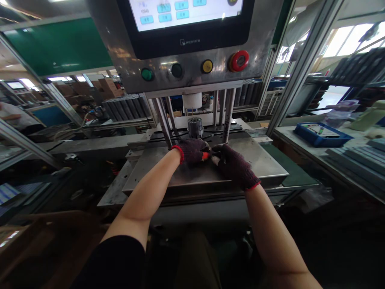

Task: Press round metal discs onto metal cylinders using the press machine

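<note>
Both my hands wear dark purple knit gloves with red cuffs and meet above the metal plate (153,164) of a machine. My left hand (192,151) is closed around a small item with an orange-red part (205,155); its kind is hidden by the fingers. Close against it, my right hand (233,162) has its thumb and fingers pinched together at the same spot, and what they grip is too small to make out. Just behind the hands, a grey cylindrical metal part (195,127) stands upright beneath a white round press head (192,100).
Overhead hangs a control panel (189,74) with a screen, coloured buttons and a red emergency stop (239,60). Steel posts (229,116) flank the cylinder. A blue tray (321,135) sits on the right bench. A person (18,116) is at far left.
</note>
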Demonstrator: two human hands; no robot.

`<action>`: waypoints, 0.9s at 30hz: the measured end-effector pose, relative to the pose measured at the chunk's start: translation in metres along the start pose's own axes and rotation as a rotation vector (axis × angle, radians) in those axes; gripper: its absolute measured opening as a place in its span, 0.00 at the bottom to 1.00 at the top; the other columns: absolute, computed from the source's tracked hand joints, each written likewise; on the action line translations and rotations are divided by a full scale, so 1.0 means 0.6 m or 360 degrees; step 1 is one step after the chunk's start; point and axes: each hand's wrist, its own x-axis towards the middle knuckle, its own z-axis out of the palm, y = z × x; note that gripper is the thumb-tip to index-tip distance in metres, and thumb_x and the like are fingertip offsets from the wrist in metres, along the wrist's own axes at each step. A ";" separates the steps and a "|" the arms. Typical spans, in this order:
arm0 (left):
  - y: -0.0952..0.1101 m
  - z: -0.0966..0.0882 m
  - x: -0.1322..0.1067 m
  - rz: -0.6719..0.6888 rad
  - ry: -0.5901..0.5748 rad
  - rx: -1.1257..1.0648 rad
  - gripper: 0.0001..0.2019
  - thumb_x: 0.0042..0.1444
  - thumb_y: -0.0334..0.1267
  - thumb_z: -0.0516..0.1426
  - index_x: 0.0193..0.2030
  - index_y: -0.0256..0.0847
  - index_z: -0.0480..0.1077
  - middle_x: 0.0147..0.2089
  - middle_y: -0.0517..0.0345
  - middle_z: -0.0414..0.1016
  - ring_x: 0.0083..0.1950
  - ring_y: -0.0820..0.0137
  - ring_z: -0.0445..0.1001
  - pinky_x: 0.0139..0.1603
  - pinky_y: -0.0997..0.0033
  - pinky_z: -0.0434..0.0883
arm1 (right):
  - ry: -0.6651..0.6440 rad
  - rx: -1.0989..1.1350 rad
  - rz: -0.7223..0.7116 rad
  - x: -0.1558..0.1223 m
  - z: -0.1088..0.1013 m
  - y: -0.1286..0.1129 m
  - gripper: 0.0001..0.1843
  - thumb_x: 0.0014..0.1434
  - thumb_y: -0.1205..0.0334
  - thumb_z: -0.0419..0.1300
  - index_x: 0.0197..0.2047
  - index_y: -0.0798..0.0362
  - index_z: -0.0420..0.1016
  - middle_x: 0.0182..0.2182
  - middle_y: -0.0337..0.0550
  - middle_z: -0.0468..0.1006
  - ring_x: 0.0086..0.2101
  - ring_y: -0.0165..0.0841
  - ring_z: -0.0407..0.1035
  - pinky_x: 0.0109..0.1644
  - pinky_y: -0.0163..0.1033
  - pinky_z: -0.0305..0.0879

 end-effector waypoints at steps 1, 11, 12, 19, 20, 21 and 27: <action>0.001 -0.001 0.000 0.0004 -0.0004 -0.0010 0.17 0.72 0.44 0.59 0.59 0.42 0.84 0.59 0.52 0.88 0.60 0.58 0.86 0.55 0.67 0.79 | 0.0007 -0.0004 0.0004 0.000 0.001 0.001 0.14 0.67 0.55 0.68 0.55 0.44 0.79 0.53 0.46 0.89 0.55 0.48 0.83 0.60 0.54 0.80; 0.005 -0.004 -0.002 0.0012 0.0017 0.0004 0.16 0.71 0.42 0.59 0.56 0.42 0.85 0.56 0.53 0.89 0.58 0.58 0.87 0.54 0.67 0.79 | 0.0008 -0.0030 -0.0029 0.000 0.002 0.006 0.14 0.68 0.55 0.68 0.55 0.44 0.78 0.52 0.46 0.90 0.55 0.49 0.83 0.58 0.52 0.79; 0.005 -0.004 -0.003 0.0014 0.0014 0.0014 0.15 0.71 0.42 0.59 0.56 0.42 0.85 0.56 0.53 0.89 0.57 0.58 0.87 0.54 0.67 0.78 | 0.0011 -0.0030 -0.0023 0.000 0.002 0.006 0.14 0.68 0.55 0.68 0.55 0.44 0.79 0.53 0.47 0.90 0.55 0.49 0.83 0.58 0.52 0.79; 0.002 -0.001 0.000 0.0039 0.0018 0.0030 0.16 0.71 0.43 0.59 0.56 0.43 0.85 0.56 0.52 0.89 0.58 0.57 0.86 0.54 0.66 0.78 | -0.0007 -0.0027 -0.0007 0.001 0.002 0.002 0.15 0.68 0.55 0.67 0.56 0.45 0.79 0.53 0.48 0.89 0.55 0.51 0.83 0.60 0.56 0.79; 0.002 -0.001 0.000 0.0042 0.0015 0.0033 0.16 0.71 0.43 0.59 0.57 0.43 0.85 0.56 0.53 0.89 0.58 0.57 0.86 0.54 0.66 0.78 | -0.0014 -0.0024 -0.0003 0.000 0.001 0.002 0.15 0.68 0.55 0.67 0.56 0.45 0.79 0.53 0.48 0.89 0.56 0.51 0.83 0.61 0.57 0.79; 0.001 0.000 0.001 0.0040 0.0016 0.0037 0.16 0.71 0.43 0.59 0.58 0.43 0.85 0.57 0.53 0.89 0.59 0.57 0.86 0.55 0.66 0.78 | -0.0018 -0.0019 0.0000 0.000 0.001 0.002 0.15 0.68 0.55 0.67 0.57 0.45 0.78 0.53 0.48 0.89 0.56 0.51 0.83 0.61 0.56 0.78; 0.004 -0.002 0.000 0.0003 -0.0017 0.0043 0.18 0.72 0.45 0.58 0.58 0.41 0.84 0.57 0.51 0.89 0.59 0.57 0.86 0.55 0.66 0.78 | 0.0008 -0.0025 -0.0016 0.000 0.003 0.006 0.15 0.67 0.55 0.68 0.56 0.45 0.79 0.53 0.47 0.90 0.56 0.50 0.83 0.61 0.54 0.79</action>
